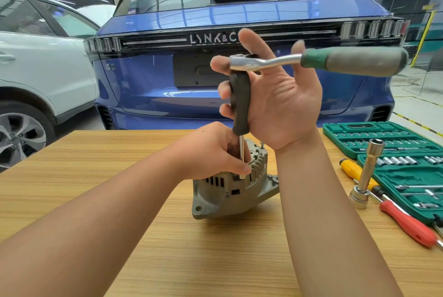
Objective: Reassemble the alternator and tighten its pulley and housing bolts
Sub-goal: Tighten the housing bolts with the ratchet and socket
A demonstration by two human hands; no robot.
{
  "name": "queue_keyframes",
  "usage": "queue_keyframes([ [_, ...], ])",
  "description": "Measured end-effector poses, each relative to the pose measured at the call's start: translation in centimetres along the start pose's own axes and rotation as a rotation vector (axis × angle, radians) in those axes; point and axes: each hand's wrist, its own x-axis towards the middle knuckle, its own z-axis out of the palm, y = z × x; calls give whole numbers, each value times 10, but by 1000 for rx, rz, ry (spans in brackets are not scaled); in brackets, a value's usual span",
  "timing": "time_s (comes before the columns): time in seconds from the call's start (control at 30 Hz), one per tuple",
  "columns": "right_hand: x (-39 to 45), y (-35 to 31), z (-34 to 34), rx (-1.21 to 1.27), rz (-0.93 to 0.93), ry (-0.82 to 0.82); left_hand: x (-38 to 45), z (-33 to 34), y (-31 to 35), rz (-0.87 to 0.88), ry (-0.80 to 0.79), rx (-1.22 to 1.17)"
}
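A grey alternator stands on the wooden table. My left hand grips its top and steadies a thin steel shaft that runs down to a housing bolt at the rim. The shaft belongs to a driver with a dark grey handle, standing upright. My right hand holds that handle, fingers wrapped round its far side, palm facing me. A ratchet wrench with a green and grey grip sits on top of the handle, sticking out to the right.
An open green socket set case lies at the table's right edge. Beside it stand a long steel socket, a yellow-handled screwdriver and a red-handled screwdriver. A blue car is parked just behind the table, a white car at left.
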Motion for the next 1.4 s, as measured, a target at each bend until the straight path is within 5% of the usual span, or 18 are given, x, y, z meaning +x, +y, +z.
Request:
queue_keyframes([
  [0.17,2,2,8,-69,19,112,-1,1,0,10,1,-4],
  [0.27,6,0,19,-298,-74,395,0,1,1,21,12,8],
  [0.37,12,6,30,-949,-293,788,0,1,1,21,-1,13],
  [0.43,15,6,34,-915,-289,886,-1,1,1,17,-3,29],
  [0.53,16,-11,37,-249,52,728,0,1,0,12,8,25],
  [0.6,13,-18,33,-100,186,661,0,1,0,14,10,21],
  [0.83,11,-15,35,153,98,522,0,0,-3,28,3,-8],
  [0.93,11,-4,34,-84,-168,541,1,0,-2,31,-6,-23],
  [1.03,13,11,32,-851,-583,541,0,0,-2,22,-10,-38],
  [1.1,14,18,28,-1099,-747,472,0,1,-2,34,-19,-27],
  [1.17,14,22,26,-1090,-747,418,0,1,-1,38,-20,-12],
  [1.4,5,10,21,-373,-178,297,1,0,-2,11,0,-30],
])
